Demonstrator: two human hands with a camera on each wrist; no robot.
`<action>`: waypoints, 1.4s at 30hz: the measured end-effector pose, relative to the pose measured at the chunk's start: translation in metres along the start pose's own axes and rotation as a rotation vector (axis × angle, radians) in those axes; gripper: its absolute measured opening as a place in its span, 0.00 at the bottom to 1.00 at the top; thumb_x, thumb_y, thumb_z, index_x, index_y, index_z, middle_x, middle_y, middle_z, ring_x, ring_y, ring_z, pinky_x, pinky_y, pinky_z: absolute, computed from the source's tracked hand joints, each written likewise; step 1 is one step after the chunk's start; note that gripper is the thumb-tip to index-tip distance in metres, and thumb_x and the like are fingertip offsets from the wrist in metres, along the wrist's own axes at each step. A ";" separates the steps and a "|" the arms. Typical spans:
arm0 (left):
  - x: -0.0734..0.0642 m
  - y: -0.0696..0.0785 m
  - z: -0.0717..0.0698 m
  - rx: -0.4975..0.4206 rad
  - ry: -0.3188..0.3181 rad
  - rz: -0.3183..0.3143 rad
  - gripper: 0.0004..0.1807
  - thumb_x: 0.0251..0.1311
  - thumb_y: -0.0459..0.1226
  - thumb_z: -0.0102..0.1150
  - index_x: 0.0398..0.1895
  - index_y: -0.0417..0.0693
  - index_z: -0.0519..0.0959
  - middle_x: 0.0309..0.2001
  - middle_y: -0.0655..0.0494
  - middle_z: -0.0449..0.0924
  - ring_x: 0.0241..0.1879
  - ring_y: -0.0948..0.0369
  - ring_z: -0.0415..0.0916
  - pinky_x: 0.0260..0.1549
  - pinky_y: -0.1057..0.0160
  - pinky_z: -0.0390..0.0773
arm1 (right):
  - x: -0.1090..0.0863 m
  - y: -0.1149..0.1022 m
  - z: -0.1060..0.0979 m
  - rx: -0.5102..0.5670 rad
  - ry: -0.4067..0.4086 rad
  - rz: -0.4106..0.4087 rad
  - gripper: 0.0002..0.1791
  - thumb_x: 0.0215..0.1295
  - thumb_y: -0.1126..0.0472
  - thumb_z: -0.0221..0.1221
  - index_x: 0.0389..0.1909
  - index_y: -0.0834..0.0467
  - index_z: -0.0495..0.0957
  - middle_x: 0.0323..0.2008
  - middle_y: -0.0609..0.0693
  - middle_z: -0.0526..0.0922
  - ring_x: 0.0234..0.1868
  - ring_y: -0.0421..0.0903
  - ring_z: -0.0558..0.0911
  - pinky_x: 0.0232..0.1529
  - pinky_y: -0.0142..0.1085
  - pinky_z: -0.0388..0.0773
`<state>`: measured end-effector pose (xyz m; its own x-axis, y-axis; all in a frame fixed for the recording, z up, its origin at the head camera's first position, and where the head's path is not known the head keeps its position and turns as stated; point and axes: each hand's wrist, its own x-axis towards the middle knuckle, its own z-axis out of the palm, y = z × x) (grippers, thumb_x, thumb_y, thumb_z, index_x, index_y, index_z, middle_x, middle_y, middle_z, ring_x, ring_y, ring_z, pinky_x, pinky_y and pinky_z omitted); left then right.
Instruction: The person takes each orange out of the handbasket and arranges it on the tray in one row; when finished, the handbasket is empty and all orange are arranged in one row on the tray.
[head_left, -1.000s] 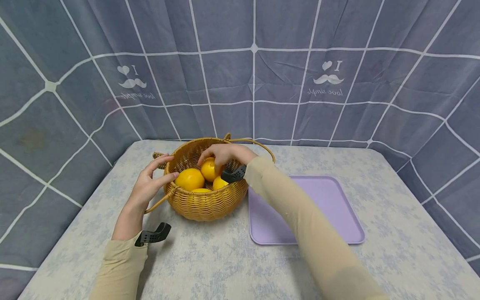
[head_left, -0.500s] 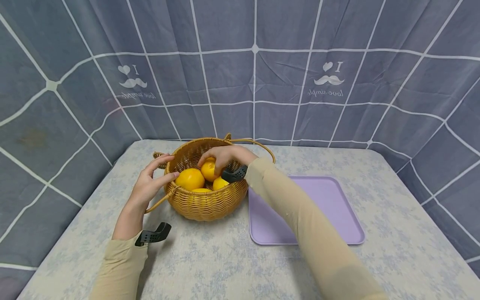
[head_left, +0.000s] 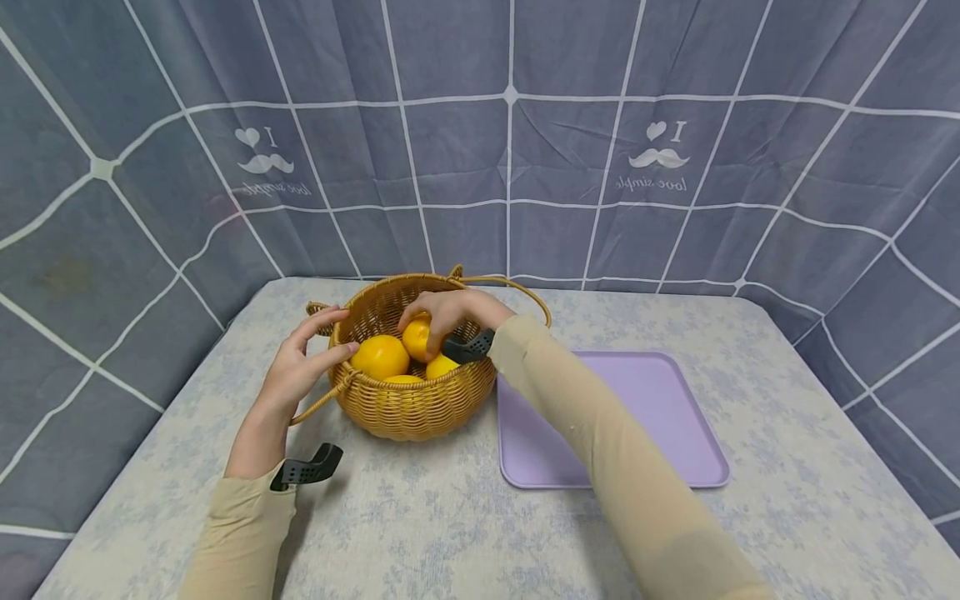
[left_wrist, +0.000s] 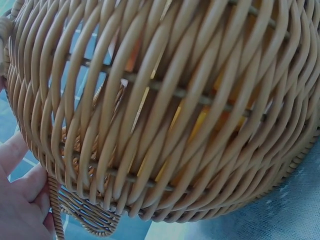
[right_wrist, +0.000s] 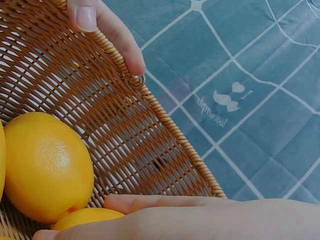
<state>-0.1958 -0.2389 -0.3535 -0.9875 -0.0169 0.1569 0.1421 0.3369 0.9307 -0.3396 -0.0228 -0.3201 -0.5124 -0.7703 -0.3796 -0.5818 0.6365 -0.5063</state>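
A round wicker basket (head_left: 412, 417) stands on the table, with several oranges (head_left: 380, 358) inside. My left hand (head_left: 292, 371) holds its left rim, thumb at the edge and fingers on the outside. In the right wrist view, fingertips of that left hand (right_wrist: 120, 37) lap over the woven rim. My right hand (head_left: 447, 315) reaches down into the basket, its fingers and thumb curved round one orange (head_left: 416, 340). That orange is partly hidden by the hand, and others lie beside it, against the basket wall.
To the right of the basket lies a flat lilac tray (head_left: 667, 417), partly covered by my right sleeve (head_left: 600, 425). One basket handle (head_left: 517, 287) leans out over the right side, another (head_left: 322, 408) at the front left. A grey-blue curtain (head_left: 570, 167) hangs behind the table.
My right hand shifts very slightly around the orange, its thumb showing more plainly in front of it. The left hand and basket stay in place.
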 end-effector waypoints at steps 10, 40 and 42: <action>0.000 0.000 0.000 -0.008 0.001 -0.017 0.33 0.57 0.41 0.64 0.66 0.45 0.66 0.72 0.54 0.50 0.72 0.53 0.33 0.62 0.34 0.34 | -0.002 -0.001 0.000 0.020 0.035 -0.009 0.39 0.46 0.59 0.71 0.63 0.49 0.70 0.60 0.50 0.59 0.55 0.46 0.64 0.52 0.34 0.65; 0.001 0.000 0.000 -0.007 0.005 -0.025 0.33 0.57 0.41 0.64 0.67 0.46 0.65 0.72 0.54 0.50 0.72 0.53 0.33 0.62 0.34 0.33 | -0.002 0.000 0.000 0.321 -0.032 -0.024 0.38 0.44 0.66 0.73 0.59 0.58 0.69 0.54 0.55 0.65 0.47 0.48 0.72 0.44 0.32 0.77; 0.001 0.000 0.001 -0.005 0.007 -0.022 0.33 0.57 0.41 0.64 0.66 0.46 0.65 0.72 0.54 0.50 0.72 0.53 0.33 0.62 0.35 0.33 | -0.002 0.000 0.000 0.354 -0.053 -0.039 0.38 0.45 0.68 0.72 0.60 0.60 0.67 0.51 0.56 0.69 0.45 0.48 0.74 0.43 0.33 0.77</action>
<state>-0.1967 -0.2383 -0.3535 -0.9899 -0.0304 0.1388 0.1210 0.3315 0.9357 -0.3388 -0.0214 -0.3197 -0.4550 -0.8006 -0.3900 -0.3409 0.5611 -0.7543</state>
